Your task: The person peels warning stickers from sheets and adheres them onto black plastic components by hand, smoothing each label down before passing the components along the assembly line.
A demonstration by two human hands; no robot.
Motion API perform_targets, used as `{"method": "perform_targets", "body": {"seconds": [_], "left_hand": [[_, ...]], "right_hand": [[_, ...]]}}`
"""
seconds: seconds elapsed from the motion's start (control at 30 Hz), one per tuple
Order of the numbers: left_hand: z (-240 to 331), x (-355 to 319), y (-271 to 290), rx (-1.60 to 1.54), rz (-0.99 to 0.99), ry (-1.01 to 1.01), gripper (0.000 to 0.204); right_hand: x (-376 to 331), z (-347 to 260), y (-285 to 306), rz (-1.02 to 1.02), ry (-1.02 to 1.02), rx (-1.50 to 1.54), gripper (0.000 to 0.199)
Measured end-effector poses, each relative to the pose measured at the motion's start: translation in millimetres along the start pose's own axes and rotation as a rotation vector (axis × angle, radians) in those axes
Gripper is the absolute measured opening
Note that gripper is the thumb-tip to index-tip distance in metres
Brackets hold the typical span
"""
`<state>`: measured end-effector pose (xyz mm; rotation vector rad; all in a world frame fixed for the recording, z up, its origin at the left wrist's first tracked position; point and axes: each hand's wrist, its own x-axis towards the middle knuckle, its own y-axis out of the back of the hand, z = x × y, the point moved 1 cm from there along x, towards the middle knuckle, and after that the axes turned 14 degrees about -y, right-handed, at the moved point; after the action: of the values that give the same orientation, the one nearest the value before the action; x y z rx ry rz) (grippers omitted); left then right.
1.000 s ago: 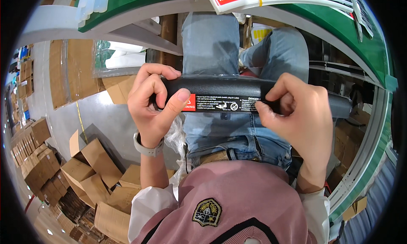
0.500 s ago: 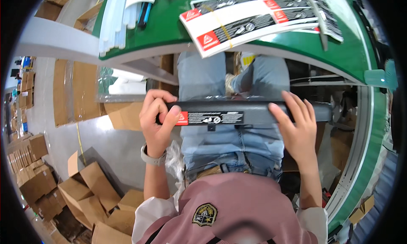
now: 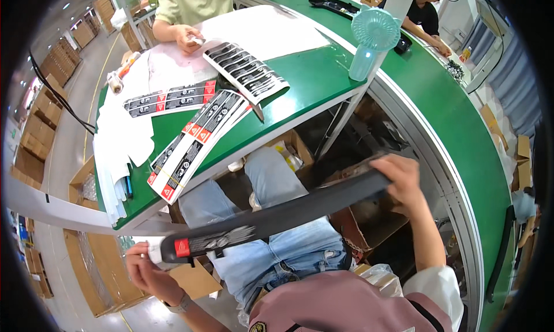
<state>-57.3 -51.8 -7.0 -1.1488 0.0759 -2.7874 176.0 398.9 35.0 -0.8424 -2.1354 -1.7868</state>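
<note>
A long black plastic bar (image 3: 294,214) hangs slanted over my lap, its right end higher in the picture. Near its left end is a black label with a red square (image 3: 182,247); its print is smeared by motion. My left hand (image 3: 151,275) is closed at the lower left end, where a small white piece (image 3: 155,252) shows between fingertips and bar. What that piece is, I cannot make out. Wrapped round the other end is my right hand (image 3: 399,183), its fingers partly hidden behind the bar.
Strips of warning labels (image 3: 193,138), a label sheet (image 3: 245,72) and white sheets lie on the green table (image 3: 300,109). A teal fan (image 3: 372,40) stands at its corner. Across it, a person's hand (image 3: 187,38) holds something small and white. Another green worktop (image 3: 430,121) curves along the right.
The bar has gone from level to slanted, left end down. My right hand has moved to its right end, and my left hand has moved outward. The view has swung toward the tabletop.
</note>
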Motion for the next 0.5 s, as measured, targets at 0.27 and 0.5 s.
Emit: {"method": "perform_targets", "body": {"seconds": [0.27, 0.5], "left_hand": [[45, 50, -85, -0.025, -0.295, -0.085, 0.011], [13, 73, -132, 0.227, -0.551, -0.343, 0.012]], "right_hand": [[-197, 150, 144, 0.538, -0.993, -0.003, 0.041], [-274, 362, 234, 0.565, -1.282, 0.228, 0.039]]}}
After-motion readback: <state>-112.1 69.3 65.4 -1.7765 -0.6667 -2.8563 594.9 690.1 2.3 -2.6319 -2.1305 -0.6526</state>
